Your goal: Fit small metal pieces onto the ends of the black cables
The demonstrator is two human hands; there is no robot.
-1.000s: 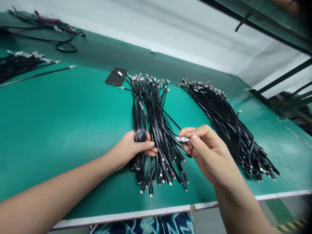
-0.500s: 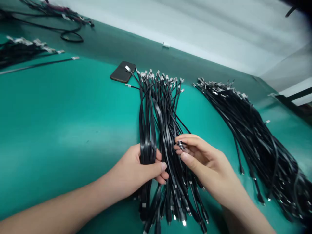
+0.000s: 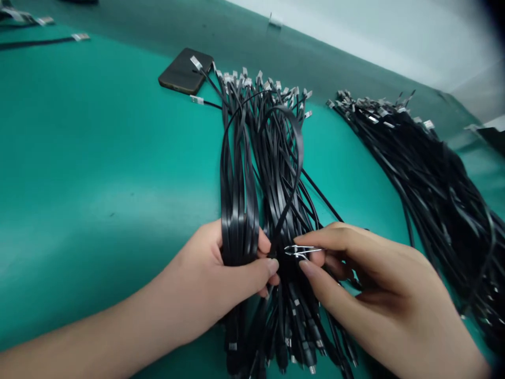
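My left hand (image 3: 229,276) is closed round a bundle of flat black cables (image 3: 239,210). Its thumb and fingertips also pinch the dark end of one looped cable (image 3: 299,152). Just to the right, my right hand (image 3: 363,284) pinches what look like small shiny metal tweezers (image 3: 302,251) between thumb and fingers. The tweezers' tip points left, close to the pinched cable end; whether they touch is unclear. Under both hands lies a pile of more black cables (image 3: 272,173), silver plugs at the far end and dark connectors with metal tips at the near end.
A dark phone (image 3: 183,73) lies beyond the cables, with one plug resting over it. A larger heap of black cables (image 3: 437,173) is on the right. More cable ends (image 3: 81,37) show at the upper left on the green mat (image 3: 98,158).
My right hand has brought the metal tool into plain sight, pointing left. One cable now arches up in a loop to my left fingertips. The view has tilted down and moved closer.
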